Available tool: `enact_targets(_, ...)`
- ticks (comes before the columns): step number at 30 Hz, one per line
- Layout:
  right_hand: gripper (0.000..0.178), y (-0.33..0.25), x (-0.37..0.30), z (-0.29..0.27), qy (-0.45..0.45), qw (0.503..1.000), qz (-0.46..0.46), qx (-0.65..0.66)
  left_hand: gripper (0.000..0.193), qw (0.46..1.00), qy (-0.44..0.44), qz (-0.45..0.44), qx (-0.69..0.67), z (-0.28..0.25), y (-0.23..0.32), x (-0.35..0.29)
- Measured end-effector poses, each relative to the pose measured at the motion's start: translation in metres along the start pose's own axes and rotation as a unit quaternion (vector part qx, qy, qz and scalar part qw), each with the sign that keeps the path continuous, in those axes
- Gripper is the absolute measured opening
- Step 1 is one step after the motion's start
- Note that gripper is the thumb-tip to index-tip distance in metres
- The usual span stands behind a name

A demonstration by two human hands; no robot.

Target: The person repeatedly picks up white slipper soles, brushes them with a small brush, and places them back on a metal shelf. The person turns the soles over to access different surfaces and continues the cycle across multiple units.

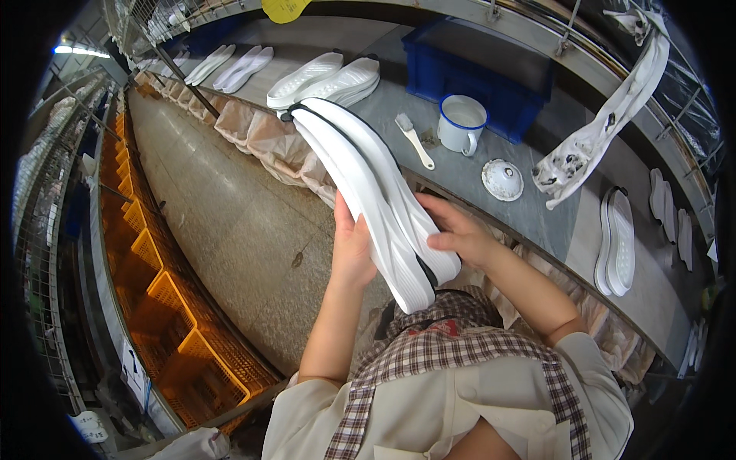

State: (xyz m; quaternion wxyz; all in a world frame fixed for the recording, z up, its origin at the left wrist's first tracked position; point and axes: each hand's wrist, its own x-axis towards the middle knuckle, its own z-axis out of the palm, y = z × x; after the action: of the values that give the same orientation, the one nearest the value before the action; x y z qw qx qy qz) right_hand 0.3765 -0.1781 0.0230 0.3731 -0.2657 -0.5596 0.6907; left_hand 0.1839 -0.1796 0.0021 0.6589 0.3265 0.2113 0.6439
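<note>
A pair of white shoe soles (356, 172) with black edging is held up in front of me, the two soles side by side. My left hand (354, 249) grips them from the left, its thumb against the white sidewall. On the other side my right hand (460, 234) closes around the right sole near its lower end. Beyond their upper end, another pair of white soles (337, 80) lies on the grey workbench (383, 115). A brush (415, 142) with a pale handle lies there too, beside a white enamel mug (462, 123) with a blue rim.
A blue plastic bin (475, 73) stands behind the mug, and a white lid (502, 179) lies near it. A stained white cloth (606, 130) hangs from the rail. More soles (617, 241) lie along the bench. Orange crates (199, 360) line the aisle at left.
</note>
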Motion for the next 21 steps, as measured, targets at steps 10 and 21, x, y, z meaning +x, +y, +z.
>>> enact_targets(10,0.07,0.024,-0.007,-0.005,-0.04,0.988,-0.133,-0.068,0.074,0.995,-0.004,0.032,0.09,-0.018,-0.012,-0.003)
enact_targets(21,0.056,-0.005,-0.006,0.022,0.036,0.87,-0.231,-0.435,0.057,0.996,0.015,0.005,-0.089,-0.027,-0.018,-0.005)
